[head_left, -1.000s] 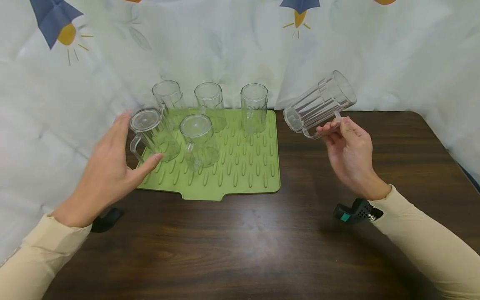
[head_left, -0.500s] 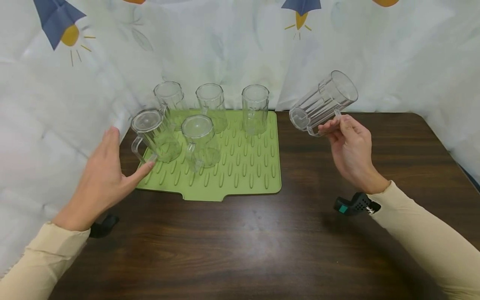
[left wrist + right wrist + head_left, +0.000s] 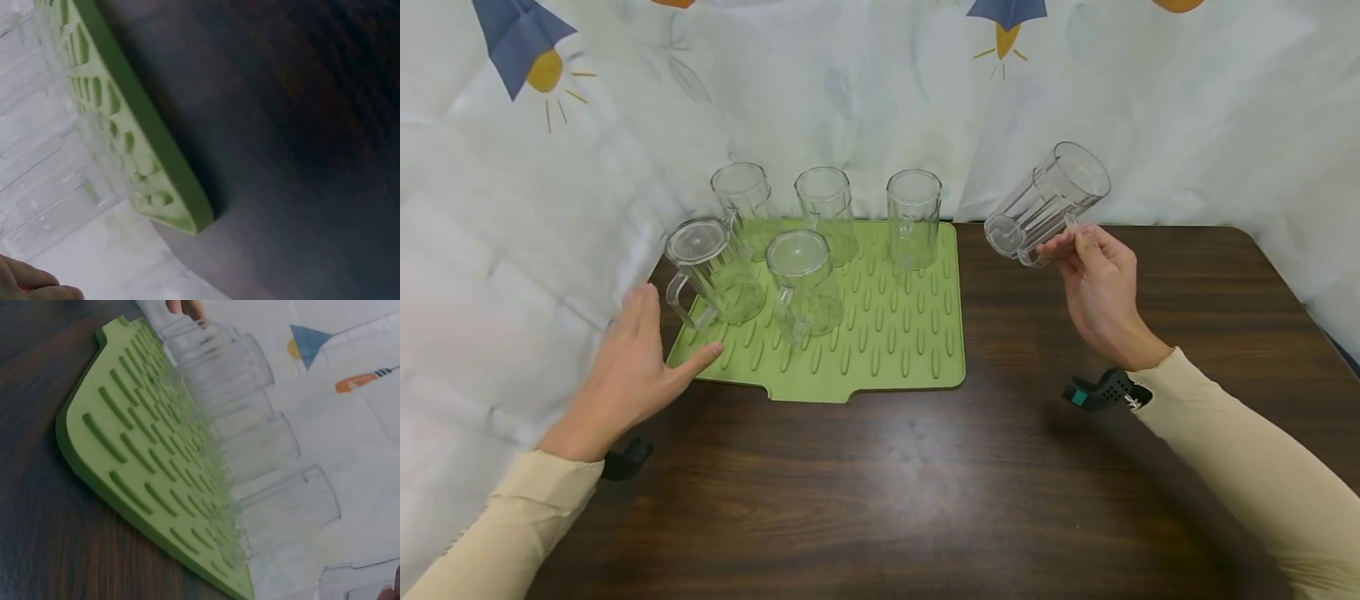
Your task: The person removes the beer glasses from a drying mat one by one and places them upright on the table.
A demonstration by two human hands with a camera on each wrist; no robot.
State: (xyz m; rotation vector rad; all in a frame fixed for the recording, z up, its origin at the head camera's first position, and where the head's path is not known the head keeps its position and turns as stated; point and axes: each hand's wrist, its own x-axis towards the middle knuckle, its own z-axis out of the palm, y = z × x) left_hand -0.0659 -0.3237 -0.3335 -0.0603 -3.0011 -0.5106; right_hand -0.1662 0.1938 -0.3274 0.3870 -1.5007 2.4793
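My right hand (image 3: 1101, 292) pinches the handle of a clear faceted mug (image 3: 1051, 200), lifted over the right part of the table with its mouth tilted up to the right. My left hand (image 3: 625, 371) hangs empty, thumb spread from straight fingers, at the front-left corner of the green drying mat (image 3: 820, 379). Nearest to it is the front-left mug (image 3: 730, 279), its handle facing the hand. Another mug (image 3: 808, 292) stands beside that one. Behind them is a row of three, with a left mug (image 3: 745, 204), a middle mug (image 3: 825, 208) and a right mug (image 3: 913, 221).
The mat has raised oval ridges and a front tab, and lies on a dark wooden table (image 3: 895, 483). A patterned white curtain (image 3: 880, 100) hangs right behind the table and along its left side. Black cameras sit at both wrists.
My left hand has drawn back from beside the front-left mug, down toward the mat's near corner. The right hand has turned its mug slightly, the base shifting right. The standing mugs stay put.
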